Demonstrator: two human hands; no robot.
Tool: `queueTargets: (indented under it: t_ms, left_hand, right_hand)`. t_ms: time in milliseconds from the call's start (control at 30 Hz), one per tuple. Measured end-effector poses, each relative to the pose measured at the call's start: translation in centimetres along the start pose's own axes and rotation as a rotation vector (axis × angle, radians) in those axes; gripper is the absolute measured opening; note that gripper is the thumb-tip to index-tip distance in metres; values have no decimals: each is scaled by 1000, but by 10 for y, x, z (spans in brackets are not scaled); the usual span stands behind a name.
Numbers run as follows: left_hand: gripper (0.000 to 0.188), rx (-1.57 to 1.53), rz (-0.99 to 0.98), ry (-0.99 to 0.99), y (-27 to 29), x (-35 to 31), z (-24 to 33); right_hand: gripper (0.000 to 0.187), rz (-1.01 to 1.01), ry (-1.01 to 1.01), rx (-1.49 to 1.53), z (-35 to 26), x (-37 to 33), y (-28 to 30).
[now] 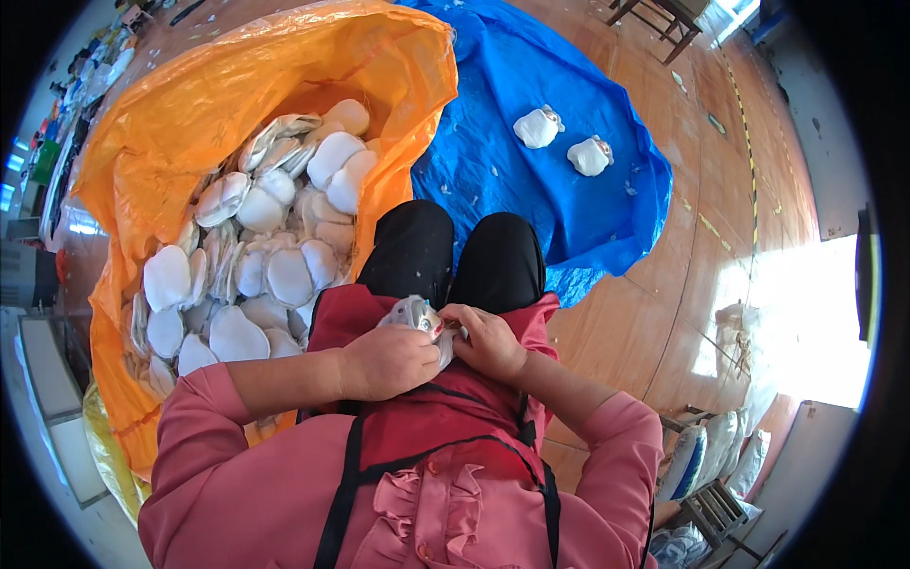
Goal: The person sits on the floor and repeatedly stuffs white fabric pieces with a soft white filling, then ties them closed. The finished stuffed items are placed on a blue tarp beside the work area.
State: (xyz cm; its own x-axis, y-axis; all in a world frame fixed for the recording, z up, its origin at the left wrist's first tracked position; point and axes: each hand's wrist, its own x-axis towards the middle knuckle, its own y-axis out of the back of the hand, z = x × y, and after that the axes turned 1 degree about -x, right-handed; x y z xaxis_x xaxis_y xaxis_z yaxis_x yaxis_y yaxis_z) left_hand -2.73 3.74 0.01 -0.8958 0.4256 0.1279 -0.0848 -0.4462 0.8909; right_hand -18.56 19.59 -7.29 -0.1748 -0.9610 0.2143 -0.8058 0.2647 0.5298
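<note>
Over my lap, my left hand [393,362] and my right hand [483,343] meet with fingers bent on a small whitish soft piece [410,311]. It has a grey and reddish patch near my fingertips; its exact kind I cannot make out. My left fingers close around its near side, while the right fingers pinch its right edge. Ahead on the blue sheet [502,66] lie two rounded white bundles [537,127], each with a greyish-pink end. To my left, a wide orange sack [275,47] gapes around many flat, oval white fabric pieces [289,276].
A wooden stool [664,24] stands at the far right on the reddish floor [630,341]. Yellow-and-black tape [742,123] runs along that side. Filled sacks [720,450] and a small wooden stand [716,512] sit at lower right. Piled goods [90,76] line the far left.
</note>
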Motion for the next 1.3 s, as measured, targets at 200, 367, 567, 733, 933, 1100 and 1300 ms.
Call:
queueTargets:
  t_ms: [200,367,567,733,933,1100,1300]
  left_hand:
    - [9,139,-9,-95,-4,0,1]
    - [9,202,-9,-118,4,-3,6]
    - [21,250,2,114,6,-14,8]
    - [32,65,-36,400,-2,-17,5]
    - [41,-351,111,666,0,2,-14]
    - [38,-1169,86,939,15,26,-19]
    - [38,-1586,512,801,-6,19,-33]
  right_hand:
    - [41,-138,-44,-92,4,10,4]
    - [40,-144,-355,4,2,10,2]
    - [48,-199,-735,669,17,-8,18]
    - [51,27,-676,1146,9,-33,11]
    - [45,220,-432,1111,-1,-16,-1]
    - [43,254,-138,923,-5,20,20]
    - [33,191,109,905,-11,38,25]
